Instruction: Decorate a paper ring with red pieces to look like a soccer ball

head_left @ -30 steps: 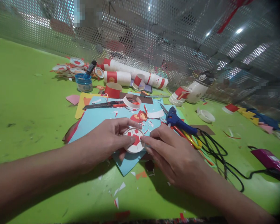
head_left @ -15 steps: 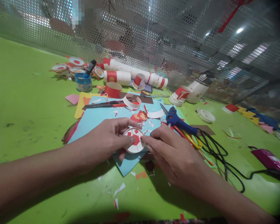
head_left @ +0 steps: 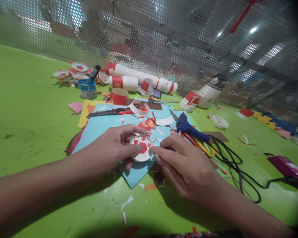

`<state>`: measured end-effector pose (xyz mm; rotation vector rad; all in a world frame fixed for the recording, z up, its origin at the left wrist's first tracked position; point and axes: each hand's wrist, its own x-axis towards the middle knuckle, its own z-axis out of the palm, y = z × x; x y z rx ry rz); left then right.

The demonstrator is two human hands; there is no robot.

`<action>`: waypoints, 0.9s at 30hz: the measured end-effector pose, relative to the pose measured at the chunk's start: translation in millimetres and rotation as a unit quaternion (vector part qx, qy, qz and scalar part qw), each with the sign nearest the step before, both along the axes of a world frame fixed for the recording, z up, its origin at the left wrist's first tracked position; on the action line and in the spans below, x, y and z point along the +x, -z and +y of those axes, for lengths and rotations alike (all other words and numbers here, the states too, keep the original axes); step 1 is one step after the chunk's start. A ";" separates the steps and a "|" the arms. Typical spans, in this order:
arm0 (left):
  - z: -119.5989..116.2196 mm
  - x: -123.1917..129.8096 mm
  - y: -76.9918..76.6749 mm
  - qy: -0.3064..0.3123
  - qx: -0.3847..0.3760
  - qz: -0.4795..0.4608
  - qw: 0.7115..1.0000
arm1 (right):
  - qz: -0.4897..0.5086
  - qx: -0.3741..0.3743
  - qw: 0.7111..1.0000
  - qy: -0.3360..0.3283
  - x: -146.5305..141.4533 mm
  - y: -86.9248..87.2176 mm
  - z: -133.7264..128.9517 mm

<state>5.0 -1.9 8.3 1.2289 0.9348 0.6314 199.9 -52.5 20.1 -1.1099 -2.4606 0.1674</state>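
Note:
My left hand (head_left: 114,143) holds a white paper cup bottom (head_left: 145,154), a shallow disc with a raised rim, its thumb pressed on the face and the fingers curled behind. A red hexagon-like piece lies in the disc's middle, with several small red pieces around it. My right hand (head_left: 182,162) is closed at the disc's right edge, thumb and forefinger together on the rim; whether a small scrap sits between them is hidden. Under both hands lies light blue paper (head_left: 101,132) with red and white scraps.
A blue glue gun (head_left: 192,130) with a black cord lies to the right, over yellow-handled scissors (head_left: 207,150). A box cutter (head_left: 109,112) and paper rings (head_left: 139,108) lie ahead. Farther back are a blue jar (head_left: 87,90), stacked paper cups (head_left: 124,83) and a white kettle-like pot (head_left: 210,94).
The fingertips of my right hand have drawn back slightly from the disc's face to its rim, baring a small red piece on the right side. My left hand keeps its hold.

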 end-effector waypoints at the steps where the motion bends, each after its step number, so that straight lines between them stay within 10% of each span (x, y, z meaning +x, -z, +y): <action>1: -0.1 0.0 -0.2 0.000 -0.001 -0.001 1.000 | -0.003 -0.001 1.000 0.001 -0.8 0.8 -0.6; 27: 0.8 1.3 3.4 -0.002 0.017 -0.038 0.999 | 0.007 0.000 1.000 -0.012 -3.2 8.7 0.5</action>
